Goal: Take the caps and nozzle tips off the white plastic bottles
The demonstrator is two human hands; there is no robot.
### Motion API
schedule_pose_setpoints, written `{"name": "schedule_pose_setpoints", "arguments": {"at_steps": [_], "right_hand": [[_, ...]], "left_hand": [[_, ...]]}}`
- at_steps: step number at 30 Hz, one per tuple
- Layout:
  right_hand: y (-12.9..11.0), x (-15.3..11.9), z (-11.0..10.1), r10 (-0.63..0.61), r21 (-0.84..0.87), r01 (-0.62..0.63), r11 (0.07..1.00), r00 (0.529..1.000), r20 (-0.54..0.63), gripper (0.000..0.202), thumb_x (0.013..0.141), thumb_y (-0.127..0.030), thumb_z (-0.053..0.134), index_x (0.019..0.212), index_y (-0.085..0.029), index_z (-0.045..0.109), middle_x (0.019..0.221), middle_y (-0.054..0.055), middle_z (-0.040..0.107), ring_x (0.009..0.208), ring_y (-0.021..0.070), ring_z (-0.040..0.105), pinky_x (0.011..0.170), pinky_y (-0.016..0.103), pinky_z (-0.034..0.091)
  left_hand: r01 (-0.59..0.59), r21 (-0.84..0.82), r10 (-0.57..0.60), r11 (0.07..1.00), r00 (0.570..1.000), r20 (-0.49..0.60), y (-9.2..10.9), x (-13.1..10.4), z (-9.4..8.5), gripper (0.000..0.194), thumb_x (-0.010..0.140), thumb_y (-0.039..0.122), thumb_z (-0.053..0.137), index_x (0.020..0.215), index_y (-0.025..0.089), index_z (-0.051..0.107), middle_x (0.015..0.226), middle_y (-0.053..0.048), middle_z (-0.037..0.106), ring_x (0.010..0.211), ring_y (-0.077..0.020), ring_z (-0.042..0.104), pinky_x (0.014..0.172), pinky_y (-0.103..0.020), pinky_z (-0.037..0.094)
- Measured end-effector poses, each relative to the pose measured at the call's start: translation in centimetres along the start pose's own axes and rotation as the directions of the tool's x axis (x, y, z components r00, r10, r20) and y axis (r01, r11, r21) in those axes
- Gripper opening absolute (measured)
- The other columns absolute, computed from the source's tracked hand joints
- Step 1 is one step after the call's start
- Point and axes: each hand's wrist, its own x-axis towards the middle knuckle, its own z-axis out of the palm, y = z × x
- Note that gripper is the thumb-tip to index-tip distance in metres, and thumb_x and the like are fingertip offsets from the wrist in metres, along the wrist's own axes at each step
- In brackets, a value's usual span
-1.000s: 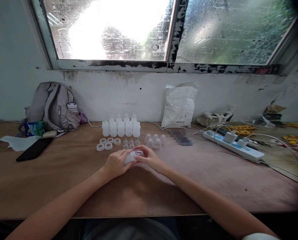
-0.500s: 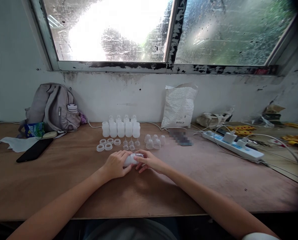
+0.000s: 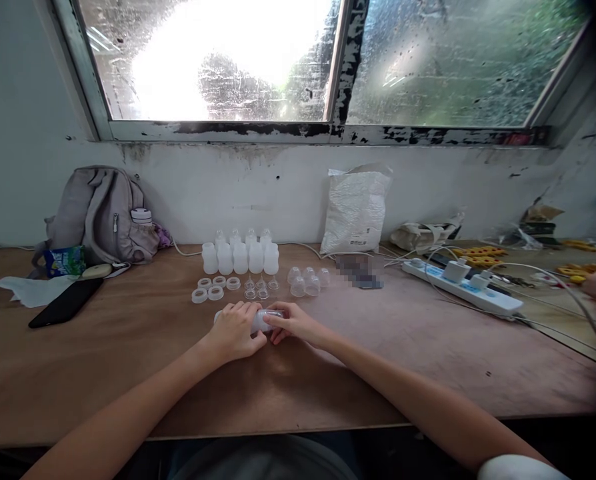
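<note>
A brown table [image 3: 128,373] runs below a wall with a wet, paint-chipped window [image 3: 218,67]; on it, left of the row of white bottles [image 3: 241,258], stands a grey backpack [image 3: 95,213], and right of the row a white parcel [image 3: 355,212]. In front of the row, the left hand [image 3: 235,331] grips a bottle [image 3: 259,323] around its middle, the right hand [image 3: 295,325] its right end. It lies sideways, whitish, clear-capped.

No brand, number or sign is legible at the desk [image 3: 128,373]. Lettering on a blue-green packet [image 3: 65,261] and small print on a white plastic bag [image 3: 354,213] defy reading.
</note>
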Motion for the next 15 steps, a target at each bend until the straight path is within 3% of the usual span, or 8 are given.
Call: {"name": "schedule_pose_setpoints", "arguments": {"at_steps": [9,15], "right_hand": [[0.11,-0.14,0.04,-0.022,-0.061,0.023,0.998,1.000,0.005,0.040,0.067,-0.045,0.060,0.091,-0.014,0.048,0.059,-0.001,0.055,0.043,0.0088,0.056,0.042,0.021,0.050],[-0.31,-0.65,0.03,0.056,-0.031,-0.054,0.998,0.996,0.065,0.042,0.069,-0.049,0.056,0.092,-0.017,0.042,0.065,0.001,0.057,0.048,0.0117,0.058,0.039,0.024,0.050]], "left_hand": [[-0.008,0.017,0.007,1.000,1.000,0.024,0.04,0.09,0.04,0.030,0.066,0.028,0.048,0.095,0.018,0.047,0.086,-0.007,0.059,0.081,-0.0230,0.054,0.073,-0.035,0.038],[-0.044,0.006,0.044,0.999,0.998,0.045,0.24,0.06,-0.11,0.026,0.065,0.027,0.047,0.090,0.018,0.048,0.083,-0.006,0.058,0.078,-0.0221,0.053,0.070,-0.034,0.039]]}}
